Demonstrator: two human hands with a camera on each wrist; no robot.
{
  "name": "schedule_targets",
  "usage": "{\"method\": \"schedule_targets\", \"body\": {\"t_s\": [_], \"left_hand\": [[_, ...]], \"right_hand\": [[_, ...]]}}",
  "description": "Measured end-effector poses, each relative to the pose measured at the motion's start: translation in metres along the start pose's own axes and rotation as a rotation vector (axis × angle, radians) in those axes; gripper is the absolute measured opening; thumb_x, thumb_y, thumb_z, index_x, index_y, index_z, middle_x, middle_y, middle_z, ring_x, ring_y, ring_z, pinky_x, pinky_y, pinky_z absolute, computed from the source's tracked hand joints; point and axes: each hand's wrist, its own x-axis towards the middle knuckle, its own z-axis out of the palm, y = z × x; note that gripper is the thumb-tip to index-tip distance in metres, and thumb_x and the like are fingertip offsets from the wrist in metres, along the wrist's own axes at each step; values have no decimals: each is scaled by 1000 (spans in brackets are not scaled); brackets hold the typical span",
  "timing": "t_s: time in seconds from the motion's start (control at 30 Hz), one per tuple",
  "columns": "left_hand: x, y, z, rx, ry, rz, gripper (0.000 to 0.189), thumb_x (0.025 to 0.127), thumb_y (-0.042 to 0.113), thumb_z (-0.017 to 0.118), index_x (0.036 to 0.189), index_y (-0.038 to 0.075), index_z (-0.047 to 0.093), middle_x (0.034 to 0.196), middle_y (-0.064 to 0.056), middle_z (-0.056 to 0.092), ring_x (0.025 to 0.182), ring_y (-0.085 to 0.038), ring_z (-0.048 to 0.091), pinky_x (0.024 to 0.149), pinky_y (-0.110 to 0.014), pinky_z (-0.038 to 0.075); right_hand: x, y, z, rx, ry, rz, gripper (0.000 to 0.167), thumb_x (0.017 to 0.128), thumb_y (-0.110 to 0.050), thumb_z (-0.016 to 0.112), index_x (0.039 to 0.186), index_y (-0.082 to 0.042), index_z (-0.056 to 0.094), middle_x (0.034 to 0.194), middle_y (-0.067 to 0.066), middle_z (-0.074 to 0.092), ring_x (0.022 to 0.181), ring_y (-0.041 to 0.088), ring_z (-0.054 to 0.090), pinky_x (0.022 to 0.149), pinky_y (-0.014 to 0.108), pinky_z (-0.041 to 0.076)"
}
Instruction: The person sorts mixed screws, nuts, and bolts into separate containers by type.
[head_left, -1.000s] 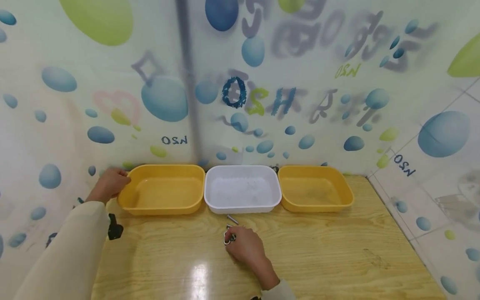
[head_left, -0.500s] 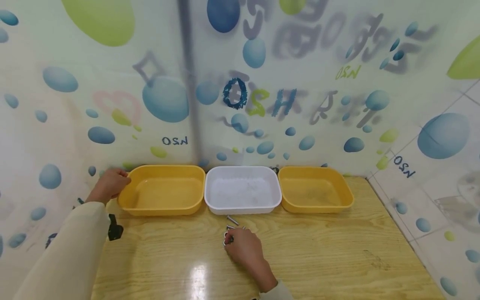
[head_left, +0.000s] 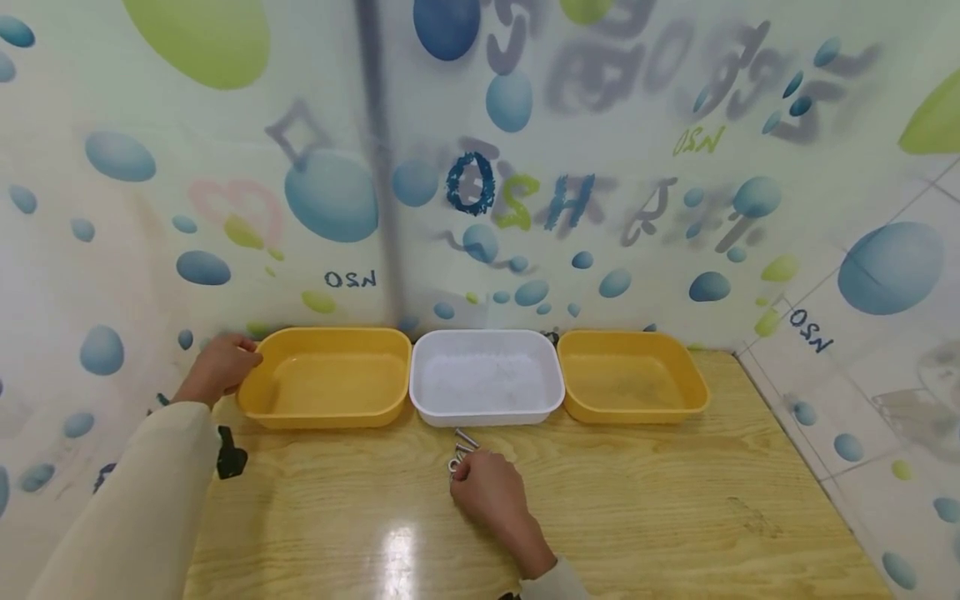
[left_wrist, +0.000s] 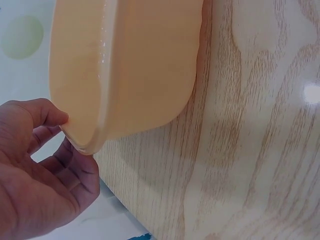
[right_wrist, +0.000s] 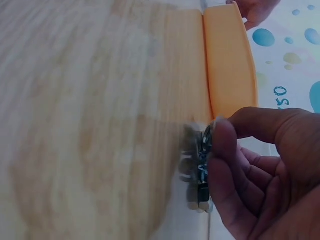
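Observation:
My left hand grips the left rim of the left yellow tray. In the left wrist view, the thumb lies on one side of the tray rim and curled fingers on the other. My right hand is low over the table, curled at a small pile of metal hardware in front of the white tray. A bolt and a small metal ring show beyond the fingertips. In the right wrist view, thumb and finger meet beside metal pieces; whether they pinch one is unclear.
A second yellow tray stands right of the white one, all three in a row against the patterned wall covering. Wooden tabletop spreads in front. A dark object lies by the left forearm.
The right fingertips have shifted slightly over the hardware, and the dark pieces seen beside them a second ago are now hidden. The left hand and the trays have stayed in place.

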Motion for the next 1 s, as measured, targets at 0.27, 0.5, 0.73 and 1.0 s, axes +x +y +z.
{"method": "schedule_targets", "body": {"t_s": [0.27,0.5,0.73,1.0], "left_hand": [[4,-4,-3,13,-1,-8,41,98,18,49,128,-8,42,113,-25,49,89,-31,51,66,-26,50],[3,-5,-5,29,-1,26,45,97,16,49,132,-11,39,125,-32,44,97,-38,51,80,-41,54],[1,-3,-3,40,4,61,45,96,15,48,131,-12,40,127,-34,44,98,-39,52,84,-45,54],[5,-8,-2,47,-4,61,45,96,15,49,131,-11,41,128,-33,44,98,-39,52,83,-44,55]], "right_hand": [[7,-5,-8,301,-70,40,6,83,-13,67,77,-12,67,52,-5,58,44,6,53,43,23,43],[18,-18,-18,709,-173,122,17,91,-18,66,93,-1,67,58,6,63,45,12,59,48,31,55],[27,-35,-24,904,-212,149,26,93,-18,65,103,5,64,64,8,66,51,14,65,50,29,56],[48,-56,-19,1016,-210,153,20,90,-17,68,98,1,64,61,6,63,48,12,62,47,23,53]]}}
